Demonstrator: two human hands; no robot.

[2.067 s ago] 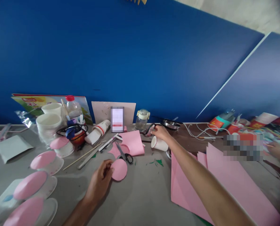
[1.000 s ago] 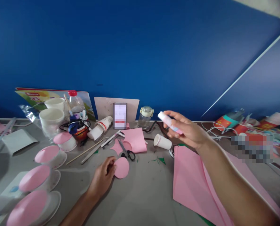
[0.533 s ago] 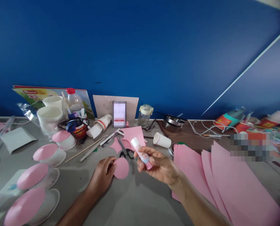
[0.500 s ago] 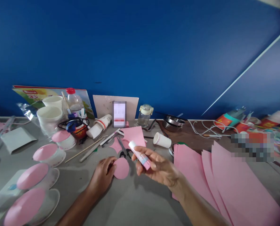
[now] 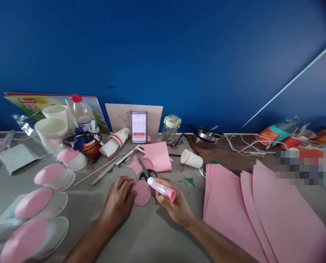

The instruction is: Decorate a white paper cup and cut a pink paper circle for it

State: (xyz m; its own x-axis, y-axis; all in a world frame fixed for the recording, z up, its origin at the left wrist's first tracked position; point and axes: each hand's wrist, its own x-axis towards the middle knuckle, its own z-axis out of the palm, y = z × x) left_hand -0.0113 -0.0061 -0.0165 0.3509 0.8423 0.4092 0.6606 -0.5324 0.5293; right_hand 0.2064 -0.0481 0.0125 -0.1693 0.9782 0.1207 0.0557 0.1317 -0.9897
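Observation:
My left hand pinches the left edge of a pink paper circle that lies low over the grey tabletop. In my right hand is a glue stick, white at the end toward the circle and pink at the other. Its white end hovers near the circle's upper right edge; whether they touch I cannot tell. Just beyond the circle lie scissors with black handles, resting across pink paper scraps.
Several paper cups with pink tops line the left side. Large pink sheets are stacked at the right. A paper cup lies sideways near a glass jar. A phone leans against a board at the back, before the blue wall.
My right hand has moved down and left with the glue stick, which is turned flatter and closer to the circle. My left hand still holds the circle. The camera view has shifted slightly.

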